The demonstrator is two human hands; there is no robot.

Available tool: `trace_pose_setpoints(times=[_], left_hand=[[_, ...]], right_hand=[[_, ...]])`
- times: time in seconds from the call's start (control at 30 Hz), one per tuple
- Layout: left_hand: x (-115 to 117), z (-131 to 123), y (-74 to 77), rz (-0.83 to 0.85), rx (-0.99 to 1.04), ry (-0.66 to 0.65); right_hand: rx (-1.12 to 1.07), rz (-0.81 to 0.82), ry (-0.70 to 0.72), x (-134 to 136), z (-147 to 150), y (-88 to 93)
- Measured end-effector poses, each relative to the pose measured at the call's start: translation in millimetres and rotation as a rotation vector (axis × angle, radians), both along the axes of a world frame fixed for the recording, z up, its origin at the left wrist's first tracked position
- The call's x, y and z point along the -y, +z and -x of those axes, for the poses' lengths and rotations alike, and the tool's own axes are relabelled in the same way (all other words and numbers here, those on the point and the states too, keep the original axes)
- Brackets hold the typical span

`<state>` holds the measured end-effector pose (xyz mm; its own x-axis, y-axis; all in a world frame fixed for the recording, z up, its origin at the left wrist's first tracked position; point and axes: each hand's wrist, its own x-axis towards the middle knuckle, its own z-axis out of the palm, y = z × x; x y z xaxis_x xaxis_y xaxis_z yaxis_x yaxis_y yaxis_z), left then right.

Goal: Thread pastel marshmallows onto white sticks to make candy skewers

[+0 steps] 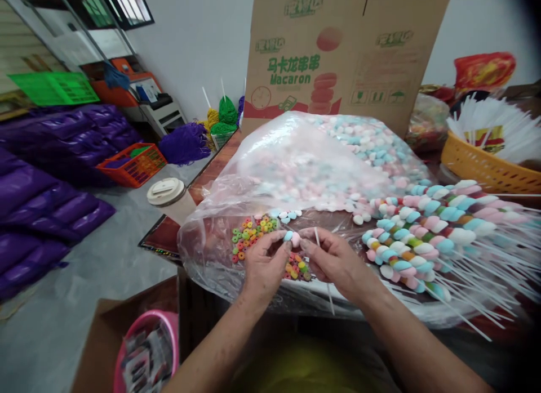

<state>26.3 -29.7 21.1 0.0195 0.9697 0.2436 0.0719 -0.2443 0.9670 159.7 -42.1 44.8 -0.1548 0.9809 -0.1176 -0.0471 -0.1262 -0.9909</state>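
Observation:
A blue marshmallow (288,236) and a pink marshmallow (296,240) sit side by side between my two hands. My left hand (262,269) pinches the blue one with thumb and fingertips. In the fingers of my right hand (338,264) is a thin white stick (330,300), slanting downward; its fingertips meet the pink marshmallow. Whether a stick runs through the two pieces is hidden. Below and left of the hands lie colourful cereal rings (245,242). Several finished marshmallow skewers (416,246) are piled to the right.
Behind the hands, a clear plastic bag (270,151) holds many loose marshmallows (363,135). A Macaron cardboard box (287,38) stands at the back. White sticks fill a yellow basket (486,168) at right. At left are a lidded cup (167,193) and a pink bucket (173,331).

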Motion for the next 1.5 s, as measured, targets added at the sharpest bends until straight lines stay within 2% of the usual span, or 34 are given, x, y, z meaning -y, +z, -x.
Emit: trace_pose_setpoints(times=[0.13,0.2,0.37,0.43,0.5,0.57,0.63,0.7,0.87,0.93,1.03,1.1,1.17,1.2,1.23,1.3,1.33,1.37,1.4,1.5], left_hand=[[6,6,0.5,-0.136,-0.075,-0.042],[7,10,1.1,-0.101,-0.050,-0.120],[0,17,5.1,0.119,0.014,-0.325],[-4,18,3.0,0.180,0.048,-0.324],[-8,19,-1.8,0.253,0.126,-0.271],[-10,21,-6.0,0.360,0.265,-0.213],[-8,26,-6.3,0.479,0.411,-0.215],[-1,28,-3.3,0.591,0.478,-0.292],[23,18,1.5,0.819,0.467,-0.549],[27,12,0.4,0.869,0.497,-0.623],[26,9,-1.6,0.843,0.557,-0.613],[22,12,-1.7,0.789,0.599,-0.561],[19,14,-0.7,0.764,0.617,-0.534],[19,14,0.1,0.760,0.616,-0.532],[19,14,1.3,0.755,0.615,-0.532],[20,12,4.2,0.736,0.620,-0.524],[20,12,5.9,0.724,0.629,-0.509],[20,12,7.5,0.716,0.638,-0.490],[19,14,9.0,0.710,0.643,-0.469],[16,22,10.8,0.648,0.629,-0.338]], right_hand=[[-0.064,0.036,-0.086,4,4,-0.1],[-0.160,0.114,-0.089,5,8,-1.8],[-0.362,0.325,0.044,3,9,-9.4],[-0.408,0.375,0.085,1,8,-13.3],[-0.457,0.417,0.087,-2,6,-16.2],[-0.534,0.453,0.014,-7,2,-17.0],[-0.599,0.467,-0.089,-13,-4,-15.5],[-0.620,0.464,-0.156,-17,-9,-13.2],[-0.567,0.367,-0.227,-22,-10,-14.2],[-0.521,0.304,-0.270,-22,-9,-17.1],[-0.436,0.192,-0.338,-18,-17,-18.3],[-0.158,-0.010,-0.455,-12,-27,-15.0],[0.354,-0.355,-0.568,-4,-35,-10.0],[0.623,-0.544,-0.545,1,-36,-8.0],[0.837,-0.707,-0.442,7,-35,-6.9],[0.994,-0.886,-0.086,17,-29,-8.5],[0.979,-0.903,0.082,21,-26,-11.0],[0.943,-0.887,0.194,24,-24,-14.3],[0.912,-0.851,0.240,27,-24,-17.5],[0.896,-0.715,0.153,34,-35,-21.1]])
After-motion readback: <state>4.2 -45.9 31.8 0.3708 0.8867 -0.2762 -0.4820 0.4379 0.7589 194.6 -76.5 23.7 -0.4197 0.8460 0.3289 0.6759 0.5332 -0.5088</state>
